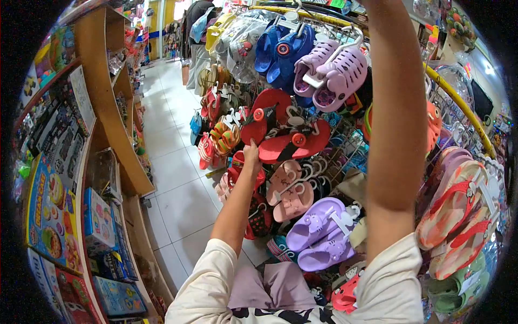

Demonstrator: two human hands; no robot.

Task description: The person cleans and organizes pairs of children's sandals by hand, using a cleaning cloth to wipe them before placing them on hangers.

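A pair of red flip-flops is held out near the middle of the view, in front of a crowded footwear rack. The soles are bright red and the straps black, each bearing a round red emblem with a face-like motif; any lettering there is too small to read. A white plastic hanger shows between the two. The person's left hand grips the near edge of one sole, fingers clamped on it. The right arm rises past the top edge; the right hand is out of view, so I cannot tell how its fingers stand.

Around the red pair hang blue clogs with a round star-and-ring emblem, lilac clogs with slotted tops and, below, pink slides and purple slides. At the right, flip-flops with red straps hang below a curved yellow rail.

To the left, beyond a white tiled floor, a brown wooden shelf stands by stacked boxes. A blue-and-yellow toy box carries the word "CAKE", the word before it partly legible; print on the other boxes is too small or blurred.
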